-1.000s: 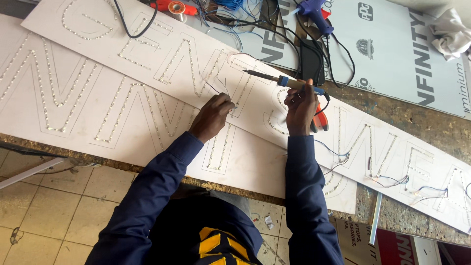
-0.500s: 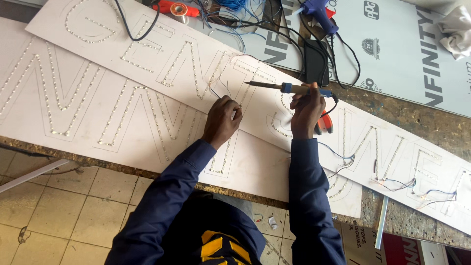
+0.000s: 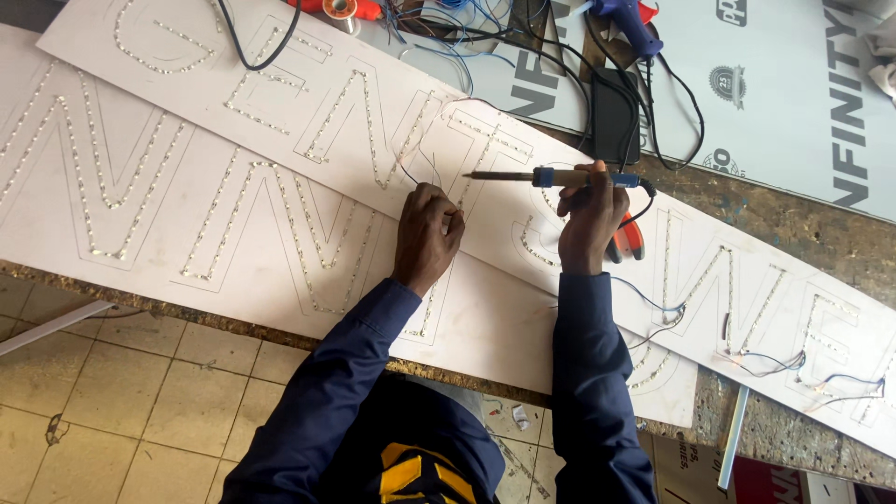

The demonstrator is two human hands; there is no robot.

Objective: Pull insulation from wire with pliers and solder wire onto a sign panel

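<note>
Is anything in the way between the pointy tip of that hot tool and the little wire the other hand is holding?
Nothing visible is. The right hand holds the soldering iron level, its tip pointing left over bare white sign board. The left hand pinches the thin wire just below and left of the tip.

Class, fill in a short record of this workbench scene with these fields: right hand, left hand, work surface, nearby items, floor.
Right hand: right hand in a closed grip on a blue-handled soldering iron, tip pointing left
Left hand: left hand pinching a thin dark wire on the board
Work surface: long white sign boards with letter outlines of small lights
Nearby items: orange-handled pliers, blue glue gun, black cables
Floor: beige tiles
</note>
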